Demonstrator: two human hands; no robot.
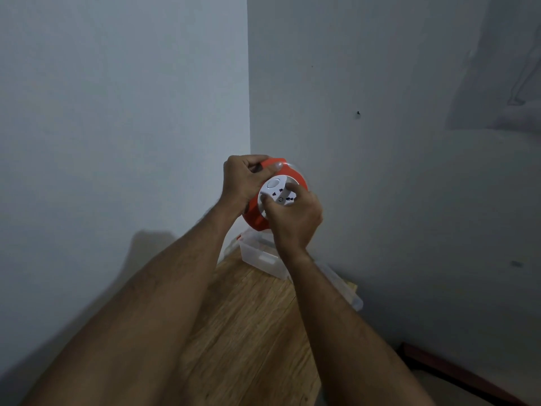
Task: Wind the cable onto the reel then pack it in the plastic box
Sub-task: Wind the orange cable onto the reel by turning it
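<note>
I hold an orange cable reel point(298, 177) with a white socket hub point(278, 191) up in front of the wall corner, above the table. My left hand point(243, 180) grips the orange rim at its top left. My right hand point(295, 215) is on the white hub, fingers closed over its lower right part. The cable itself is not visible. Below the reel, a clear plastic box point(257, 253) stands on the wooden table point(248, 317) against the wall, partly hidden by my right wrist.
Grey walls meet in a corner right behind the reel. A clear lid point(351, 294) lies at the table's right edge beside the box. A small nail point(358, 113) sticks out of the right wall. A dark red strip point(456, 373) shows on the floor at lower right.
</note>
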